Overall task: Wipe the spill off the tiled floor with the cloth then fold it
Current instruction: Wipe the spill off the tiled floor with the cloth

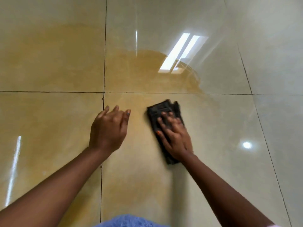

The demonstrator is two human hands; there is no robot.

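Observation:
A dark cloth (161,108), bunched into a long strip, lies on the glossy beige tiled floor (49,120) near the middle of the view. My right hand (174,135) presses flat on it, fingers spread, covering its middle. My left hand (109,128) hovers just left of the cloth with fingers apart and nothing in it. No distinct puddle is visible; the floor beyond the cloth shows a darker yellowish sheen (164,74) with a curved edge, which may be liquid or a reflection.
Dark grout lines (104,63) cross just beyond my left hand. Bright window and lamp reflections (178,53) glare on the tiles. A blue fluffy fabric (131,221) shows at the bottom edge between my arms.

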